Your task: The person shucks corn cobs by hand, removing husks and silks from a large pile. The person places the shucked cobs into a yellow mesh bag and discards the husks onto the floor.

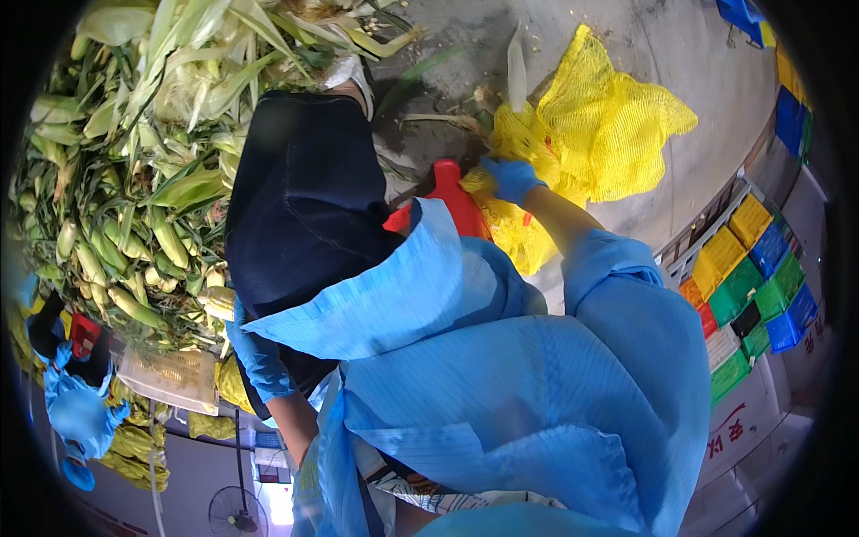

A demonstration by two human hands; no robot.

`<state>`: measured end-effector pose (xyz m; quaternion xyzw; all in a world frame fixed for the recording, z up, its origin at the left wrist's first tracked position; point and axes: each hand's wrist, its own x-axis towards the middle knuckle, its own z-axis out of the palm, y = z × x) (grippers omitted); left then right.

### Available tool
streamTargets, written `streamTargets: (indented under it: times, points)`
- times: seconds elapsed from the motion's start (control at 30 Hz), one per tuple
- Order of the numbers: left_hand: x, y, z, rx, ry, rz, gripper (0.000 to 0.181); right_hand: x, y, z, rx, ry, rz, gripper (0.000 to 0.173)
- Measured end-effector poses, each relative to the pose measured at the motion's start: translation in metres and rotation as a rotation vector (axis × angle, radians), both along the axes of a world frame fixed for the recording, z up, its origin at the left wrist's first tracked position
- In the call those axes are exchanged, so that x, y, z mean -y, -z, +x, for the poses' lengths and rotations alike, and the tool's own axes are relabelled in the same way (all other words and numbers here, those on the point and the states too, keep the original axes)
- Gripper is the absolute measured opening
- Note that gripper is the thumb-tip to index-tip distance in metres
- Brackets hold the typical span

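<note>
My right hand [513, 180], in a blue glove, grips the edge of a yellow mesh bag [624, 134]; its fingertips are blurred. The bag lies spread and crumpled on the concrete floor, with a part reaching down beside a red plastic object [455, 194]. My left hand [263, 359], also blue-gloved, is low at the left beside my dark-clad leg. A partly husked ear of corn [218, 303] is at its fingers and looks held, though the leg and sleeve hide part of the grip. Beyond it is a large heap of corn ears [168, 238] and green husks.
Loose husks [439, 119] lie on the floor by my shoe. A pale plastic crate [171, 377] stands past the heap, near a person [79, 413] in blue. Stacked colored crates [735, 292] stand at the right. A fan [238, 517] is at the bottom left.
</note>
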<state>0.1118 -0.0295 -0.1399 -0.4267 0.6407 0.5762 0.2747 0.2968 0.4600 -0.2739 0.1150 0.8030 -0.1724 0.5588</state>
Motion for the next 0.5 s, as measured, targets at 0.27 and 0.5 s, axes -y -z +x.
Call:
streamTargets:
  times: [0.27,0.5]
  points:
    - [-0.016,-0.019,0.006,-0.044,0.132,-0.196,0.038,-0.026,0.008,0.104,0.021,0.051,0.240,0.059]
    - [-0.001,-0.018,0.001,0.033,0.137,-0.136,0.042,0.007,0.016,0.071,-0.124,0.102,0.201,0.055]
